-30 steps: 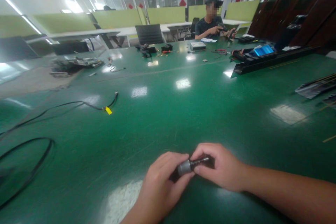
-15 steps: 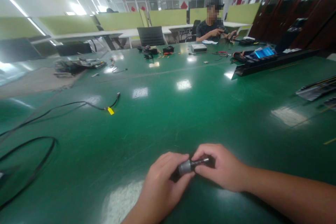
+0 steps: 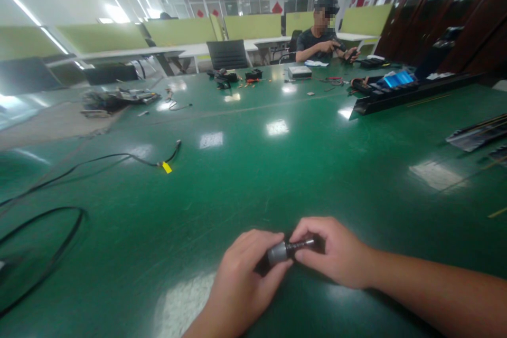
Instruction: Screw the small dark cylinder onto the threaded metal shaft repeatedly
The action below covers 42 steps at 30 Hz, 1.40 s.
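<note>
Green tabletop lies below. Your left hand grips a tool; your right hand pinches its seemingly attached thin end.

Grey tool — partly hidden by left hand; black cable cropped.

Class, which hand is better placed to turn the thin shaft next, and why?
Probably the right hand: its fingers lie on either side of the thin shaft, while the left hand holds the grey cylinder.
</note>
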Each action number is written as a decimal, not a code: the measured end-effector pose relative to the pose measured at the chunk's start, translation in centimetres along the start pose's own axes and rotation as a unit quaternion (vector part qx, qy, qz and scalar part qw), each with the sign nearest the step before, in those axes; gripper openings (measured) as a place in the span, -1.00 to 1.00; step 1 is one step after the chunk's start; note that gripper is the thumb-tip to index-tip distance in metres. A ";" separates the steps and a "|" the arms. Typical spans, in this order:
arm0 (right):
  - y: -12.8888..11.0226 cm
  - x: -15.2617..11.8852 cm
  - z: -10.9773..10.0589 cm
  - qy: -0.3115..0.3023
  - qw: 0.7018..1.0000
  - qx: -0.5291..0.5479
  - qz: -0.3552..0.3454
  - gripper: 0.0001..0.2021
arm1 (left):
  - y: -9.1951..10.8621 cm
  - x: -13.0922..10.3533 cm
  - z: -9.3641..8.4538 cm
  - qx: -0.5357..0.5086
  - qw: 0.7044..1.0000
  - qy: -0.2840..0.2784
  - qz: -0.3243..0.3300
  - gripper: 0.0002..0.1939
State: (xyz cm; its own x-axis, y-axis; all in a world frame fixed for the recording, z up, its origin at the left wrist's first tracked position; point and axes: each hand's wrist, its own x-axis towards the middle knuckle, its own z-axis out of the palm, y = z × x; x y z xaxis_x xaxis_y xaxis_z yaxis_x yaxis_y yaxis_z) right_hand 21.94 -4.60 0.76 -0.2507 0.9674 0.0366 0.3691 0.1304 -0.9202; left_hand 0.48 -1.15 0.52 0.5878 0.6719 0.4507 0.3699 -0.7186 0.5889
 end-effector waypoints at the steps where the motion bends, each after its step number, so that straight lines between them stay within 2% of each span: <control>1: 0.0 0.0 0.0 0.000 1.000 0.002 0.001 -0.91 | 0.0 0.0 0.0 0.002 1.000 0.000 0.000 -0.71; 42: 0.4 -0.1 -0.1 0.018 0.998 0.059 0.014 -0.96 | 0.3 0.1 -0.4 0.031 0.999 0.016 -0.002 -0.74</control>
State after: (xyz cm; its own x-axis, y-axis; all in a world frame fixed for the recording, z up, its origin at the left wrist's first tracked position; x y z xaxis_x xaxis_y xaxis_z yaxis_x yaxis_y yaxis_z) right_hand 22.21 -4.58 0.42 -0.2087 0.9777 0.0223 0.2667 0.0788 -0.9605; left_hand 0.40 -1.25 1.02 0.5637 0.6795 0.4696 0.4166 -0.7249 0.5486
